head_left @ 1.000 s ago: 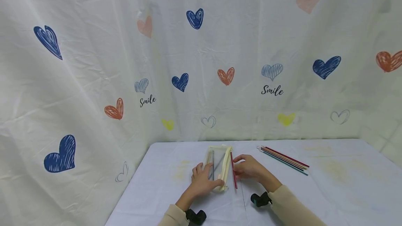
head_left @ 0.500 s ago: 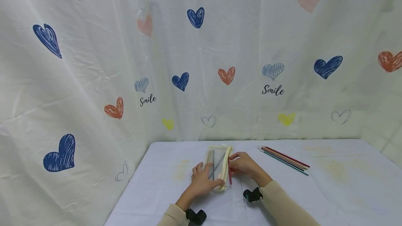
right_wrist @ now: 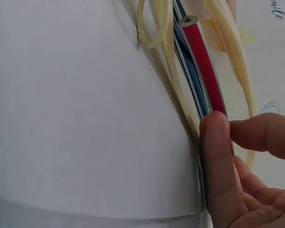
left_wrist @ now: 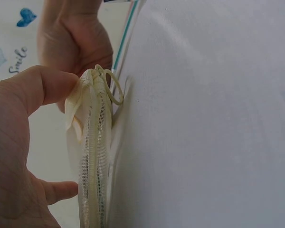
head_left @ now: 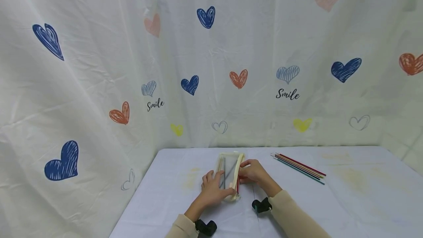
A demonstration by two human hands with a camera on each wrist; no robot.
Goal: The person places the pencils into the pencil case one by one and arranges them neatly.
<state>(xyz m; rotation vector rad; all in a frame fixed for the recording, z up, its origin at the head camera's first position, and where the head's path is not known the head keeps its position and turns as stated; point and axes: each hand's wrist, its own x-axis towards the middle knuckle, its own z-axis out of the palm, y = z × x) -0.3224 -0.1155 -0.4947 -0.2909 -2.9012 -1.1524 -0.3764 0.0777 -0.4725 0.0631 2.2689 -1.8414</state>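
Note:
A mesh pencil case (head_left: pixel 231 160) with cream edging lies on the table, a long grey stick-like thing (head_left: pixel 224 168) showing through it. My left hand (head_left: pixel 211 191) holds it across its near part, fingers on its left side and thumb at the right edge. In the left wrist view, the thumb is on the corner of the zipped side (left_wrist: pixel 92 152). My right hand (head_left: pixel 253 172) pinches a red pencil (right_wrist: pixel 204 64) between thumb and fingers. The pencil lies within the parted opening, alongside something blue and long (right_wrist: pixel 194 76). The cream upper edge (right_wrist: pixel 237 52) is lifted away above it.
Several coloured pencils (head_left: pixel 299 168) lie side by side on the white-covered table (head_left: pixel 357 201), right of my right hand. Behind the table hangs a white curtain (head_left: pixel 251 120) printed with hearts. Each wrist carries a black camera (head_left: pixel 261 205).
My right hand has moved left with the red pencil, from beside the pencil case into its right-hand opening. The left hand has stayed in place on the case.

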